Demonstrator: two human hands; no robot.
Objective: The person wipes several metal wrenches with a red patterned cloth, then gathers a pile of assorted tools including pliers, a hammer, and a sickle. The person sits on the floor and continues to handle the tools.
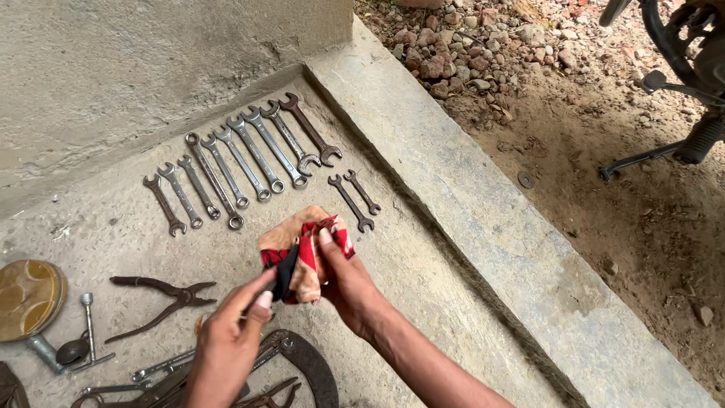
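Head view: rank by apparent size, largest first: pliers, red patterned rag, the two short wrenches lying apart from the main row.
1. pliers, longest span, though nearer the camera.
2. red patterned rag, bunched in the right hand, partly hidden, so unsure.
3. two short wrenches and: look alike, not ranked.

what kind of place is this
Probably an outdoor roadside repair spot: wrenches laid in a row on a concrete ledge, pliers beside them, and dirt ground with a motorbike stand nearby.

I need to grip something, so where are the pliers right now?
In the head view the pliers lie open on the concrete at lower left, below the row of spanners and just left of the left hand.
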